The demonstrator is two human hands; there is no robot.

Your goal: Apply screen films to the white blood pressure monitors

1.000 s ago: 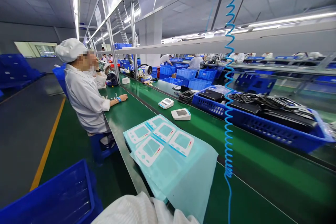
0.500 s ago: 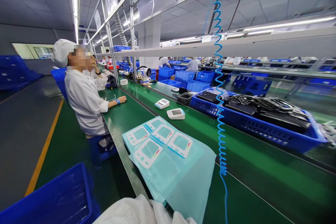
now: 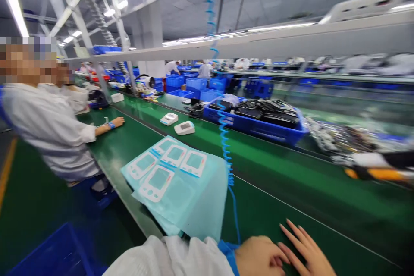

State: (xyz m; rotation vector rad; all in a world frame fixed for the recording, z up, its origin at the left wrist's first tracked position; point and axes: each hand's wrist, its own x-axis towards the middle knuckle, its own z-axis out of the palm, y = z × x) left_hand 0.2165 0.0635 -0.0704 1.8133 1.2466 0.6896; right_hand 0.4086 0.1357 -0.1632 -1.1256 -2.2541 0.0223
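At the bottom edge, my left hand [image 3: 260, 256] comes out of a white sleeve [image 3: 171, 258] with a blue band [image 3: 229, 253] at the wrist. Its fingers are curled in, and whatever they may hold is hidden. Just to the right, my right hand [image 3: 307, 252] is over the green work surface with fingers stretched and spread, close to or touching the left. On the bench left of my hands lies a light teal sheet [image 3: 207, 198] bearing several white device-shaped panels [image 3: 157, 182] with cut-out windows.
Two white devices with screens, one [image 3: 184, 128] nearer, stand beyond the sheet. A blue coiled hose [image 3: 223, 129] hangs in front. A blue basket [image 3: 255, 124] holds black parts. A screwdriver-like orange and black tool [image 3: 381, 174] lies right. A person in white [image 3: 51, 125] sits left.
My view has swung right, so the sheet, hose and basket appear further left. Both my hands have come into sight at the bottom, and the orange and black tool shows at the right.
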